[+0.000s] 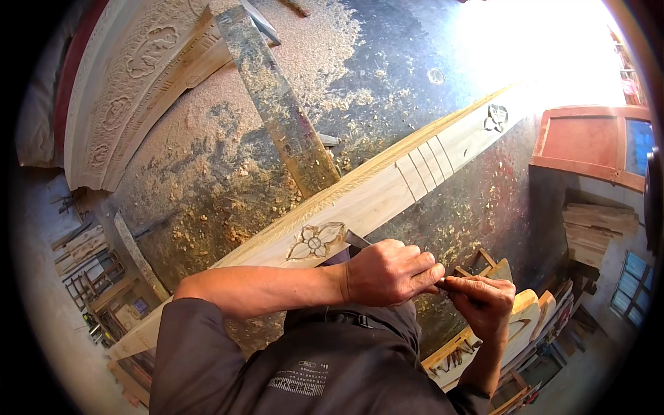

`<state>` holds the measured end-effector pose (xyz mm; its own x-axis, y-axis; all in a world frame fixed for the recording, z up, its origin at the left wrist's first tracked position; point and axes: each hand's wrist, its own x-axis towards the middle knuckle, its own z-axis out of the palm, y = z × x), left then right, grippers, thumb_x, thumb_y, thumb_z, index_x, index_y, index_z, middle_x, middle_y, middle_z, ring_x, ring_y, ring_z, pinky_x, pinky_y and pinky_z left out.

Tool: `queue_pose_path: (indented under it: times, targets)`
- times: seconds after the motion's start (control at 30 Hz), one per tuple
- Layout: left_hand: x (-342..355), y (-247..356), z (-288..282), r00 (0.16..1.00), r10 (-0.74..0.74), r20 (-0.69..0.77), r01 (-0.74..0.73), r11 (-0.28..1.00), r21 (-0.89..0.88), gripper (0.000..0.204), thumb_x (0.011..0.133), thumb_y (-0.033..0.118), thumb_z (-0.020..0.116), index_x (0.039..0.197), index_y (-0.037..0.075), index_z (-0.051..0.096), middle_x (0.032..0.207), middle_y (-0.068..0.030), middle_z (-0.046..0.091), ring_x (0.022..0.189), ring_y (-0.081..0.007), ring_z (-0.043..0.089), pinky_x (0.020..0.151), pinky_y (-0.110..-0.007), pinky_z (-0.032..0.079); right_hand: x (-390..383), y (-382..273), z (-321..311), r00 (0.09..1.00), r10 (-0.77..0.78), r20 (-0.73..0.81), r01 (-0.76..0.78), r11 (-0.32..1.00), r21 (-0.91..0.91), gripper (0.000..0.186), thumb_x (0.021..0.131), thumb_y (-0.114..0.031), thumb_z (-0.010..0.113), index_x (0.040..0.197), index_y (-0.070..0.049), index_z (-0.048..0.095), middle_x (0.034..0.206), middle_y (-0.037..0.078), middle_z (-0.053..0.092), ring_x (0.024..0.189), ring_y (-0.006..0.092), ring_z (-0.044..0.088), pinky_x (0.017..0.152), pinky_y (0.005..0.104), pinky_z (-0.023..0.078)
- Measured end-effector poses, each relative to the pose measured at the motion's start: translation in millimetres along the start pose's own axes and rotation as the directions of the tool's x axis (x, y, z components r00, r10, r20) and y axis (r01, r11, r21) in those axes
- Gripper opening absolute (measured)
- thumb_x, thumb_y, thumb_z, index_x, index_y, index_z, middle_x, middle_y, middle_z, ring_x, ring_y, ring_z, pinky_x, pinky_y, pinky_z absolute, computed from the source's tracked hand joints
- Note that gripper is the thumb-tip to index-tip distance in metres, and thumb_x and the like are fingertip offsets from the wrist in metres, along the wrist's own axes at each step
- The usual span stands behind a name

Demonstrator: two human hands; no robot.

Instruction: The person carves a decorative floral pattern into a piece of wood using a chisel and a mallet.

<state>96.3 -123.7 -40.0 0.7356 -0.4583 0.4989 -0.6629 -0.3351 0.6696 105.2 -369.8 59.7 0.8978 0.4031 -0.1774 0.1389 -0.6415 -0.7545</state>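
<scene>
A long pale wooden beam point(377, 205) runs slantwise in front of me, from lower left to upper right. Carved into its near part is a four-petalled flower point(316, 241) with a round centre. My left hand point(391, 272) is closed around the shaft of a chisel point(357, 240), whose metal blade points at the flower's right petal. Whether the edge touches the wood, I cannot tell. Further right, my right hand point(485, 299) is closed on the rear end of the same chisel. Its handle is mostly hidden by my fingers.
A plank point(277, 104) meets the beam's far side. Sawdust and chips cover much of the dark floor. A large carved wooden panel point(131, 90) stands at upper left. Several small tools point(461, 354) lie in a wooden tray at lower right. A reddish panel point(588, 142) is at far right.
</scene>
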Motion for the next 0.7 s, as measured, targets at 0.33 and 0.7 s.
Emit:
queue_pose_path:
  times: [0.33,0.7]
  targets:
    - [10,1,5,0.992,-0.113,-0.057,0.116,0.992,0.048,0.034,0.094,0.034,0.083,0.116,0.011,0.071,0.084,0.0001,0.056,0.069,-0.0156,0.061,0.055,-0.034,0.047,28,18,-25,0.997,-0.078,-0.020,0.080,0.979,0.185,0.037,0.091,-0.027,0.087,0.109,0.005,0.086,0.100,0.019,0.084,0.088,0.0265,0.083,0.079,0.0354,0.064]
    - [9,0,6,0.991,-0.129,-0.040,0.132,0.986,0.099,0.033,0.093,0.036,0.083,0.114,0.013,0.072,0.083,0.0000,0.054,0.067,-0.0154,0.060,0.054,-0.034,0.047,20,73,-38,0.978,-0.043,-0.207,0.146,0.842,0.519,0.123,0.104,-0.093,0.023,0.124,0.016,0.076,0.132,0.038,0.073,0.134,0.0472,0.066,0.120,0.0630,0.047]
